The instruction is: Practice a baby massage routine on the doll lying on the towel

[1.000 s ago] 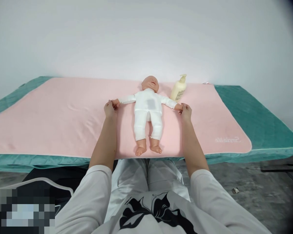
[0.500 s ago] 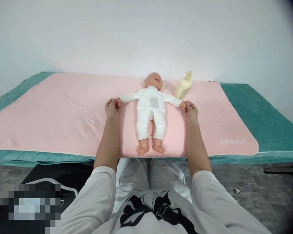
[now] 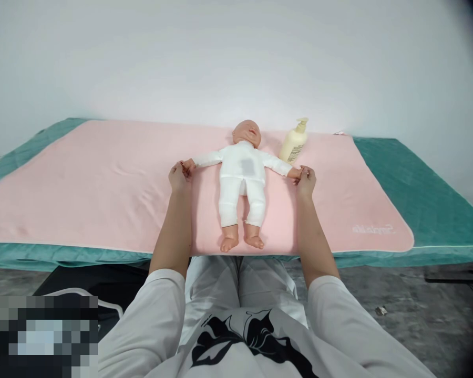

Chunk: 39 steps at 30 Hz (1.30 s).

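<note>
Our left hand [image 3: 178, 177] and right hand [image 3: 306, 181] pinch the doll [image 3: 242, 169] (smooth rounded head, white fabric-look body) by its hands.

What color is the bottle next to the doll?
The bottle is pale yellow, pump top too; the head view shows it.

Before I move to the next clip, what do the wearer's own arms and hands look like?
The left hand and right hand are ungloved, and the forearms are bare, with no watch or bracelet visible. Loose, plain whitish-grey sleeves stop around the elbows; the matching shirt front has a black leaf-like print.
</note>
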Each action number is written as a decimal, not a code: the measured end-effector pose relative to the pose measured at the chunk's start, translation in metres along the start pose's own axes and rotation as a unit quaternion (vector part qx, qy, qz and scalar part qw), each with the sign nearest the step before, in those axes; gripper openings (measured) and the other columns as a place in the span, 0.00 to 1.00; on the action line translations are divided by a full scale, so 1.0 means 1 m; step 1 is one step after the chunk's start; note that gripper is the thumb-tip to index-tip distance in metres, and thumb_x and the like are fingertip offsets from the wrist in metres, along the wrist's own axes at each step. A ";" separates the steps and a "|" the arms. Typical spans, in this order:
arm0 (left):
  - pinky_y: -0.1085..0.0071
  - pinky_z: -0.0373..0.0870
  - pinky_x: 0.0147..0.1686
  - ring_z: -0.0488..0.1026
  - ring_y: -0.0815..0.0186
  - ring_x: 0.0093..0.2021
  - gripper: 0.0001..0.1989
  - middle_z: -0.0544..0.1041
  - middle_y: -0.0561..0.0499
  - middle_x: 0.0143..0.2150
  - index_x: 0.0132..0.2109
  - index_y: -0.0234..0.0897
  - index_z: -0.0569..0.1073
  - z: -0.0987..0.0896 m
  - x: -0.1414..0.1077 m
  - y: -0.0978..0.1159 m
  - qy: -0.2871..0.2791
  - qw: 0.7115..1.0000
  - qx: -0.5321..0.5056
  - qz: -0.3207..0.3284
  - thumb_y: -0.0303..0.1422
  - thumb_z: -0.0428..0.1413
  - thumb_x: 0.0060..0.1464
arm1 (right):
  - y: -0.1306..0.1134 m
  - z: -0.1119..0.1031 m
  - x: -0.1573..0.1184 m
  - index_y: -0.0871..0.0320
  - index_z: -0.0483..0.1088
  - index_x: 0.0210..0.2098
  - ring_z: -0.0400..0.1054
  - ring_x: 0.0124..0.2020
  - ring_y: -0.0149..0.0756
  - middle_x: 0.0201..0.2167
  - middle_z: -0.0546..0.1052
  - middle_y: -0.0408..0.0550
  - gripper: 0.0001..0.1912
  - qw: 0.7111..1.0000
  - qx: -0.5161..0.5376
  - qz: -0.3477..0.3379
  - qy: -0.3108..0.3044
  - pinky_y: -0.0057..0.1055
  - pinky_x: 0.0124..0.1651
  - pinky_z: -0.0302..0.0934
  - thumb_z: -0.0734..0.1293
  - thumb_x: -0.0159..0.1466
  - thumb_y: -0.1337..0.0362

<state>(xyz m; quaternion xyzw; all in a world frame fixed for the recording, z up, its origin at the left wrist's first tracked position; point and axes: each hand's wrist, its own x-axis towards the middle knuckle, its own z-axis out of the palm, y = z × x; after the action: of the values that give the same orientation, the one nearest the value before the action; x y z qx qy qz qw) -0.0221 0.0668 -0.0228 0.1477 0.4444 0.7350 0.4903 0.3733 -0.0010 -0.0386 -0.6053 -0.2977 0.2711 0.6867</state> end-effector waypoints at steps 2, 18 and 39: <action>0.76 0.77 0.35 0.75 0.73 0.28 0.08 0.70 0.54 0.26 0.33 0.36 0.70 0.000 -0.002 0.000 -0.002 1.000 0.002 0.000 0.28 0.56 0.61 | 0.000 0.001 0.001 0.56 0.67 0.43 0.61 0.17 0.19 0.34 0.72 0.39 0.15 1.000 0.004 0.008 -0.011 0.19 0.19 0.55 0.61 0.67 0.50; 0.79 0.71 0.28 0.70 0.75 0.24 0.13 0.67 0.58 0.23 0.31 0.36 0.63 0.002 -0.012 0.002 -0.025 0.998 0.020 0.048 0.28 0.61 0.57 | -0.010 0.001 -0.003 0.59 0.70 0.38 0.65 0.20 0.20 0.32 0.74 0.40 0.12 0.992 0.109 0.047 -0.044 0.20 0.24 0.65 0.72 0.59 0.59; 0.76 0.78 0.35 0.72 0.74 0.24 0.07 0.68 0.57 0.23 0.34 0.36 0.70 0.002 -0.006 0.002 -0.004 1.000 -0.016 0.009 0.26 0.55 0.62 | -0.003 0.002 0.000 0.59 0.70 0.37 0.68 0.25 0.23 0.34 0.74 0.44 0.15 0.994 0.098 0.042 0.010 0.21 0.25 0.65 0.67 0.64 0.52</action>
<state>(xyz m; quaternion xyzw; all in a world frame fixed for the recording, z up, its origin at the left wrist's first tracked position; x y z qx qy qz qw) -0.0194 0.0628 -0.0190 0.1468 0.4291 0.7457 0.4881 0.3720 -0.0001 -0.0357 -0.5498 -0.2368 0.3212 0.7338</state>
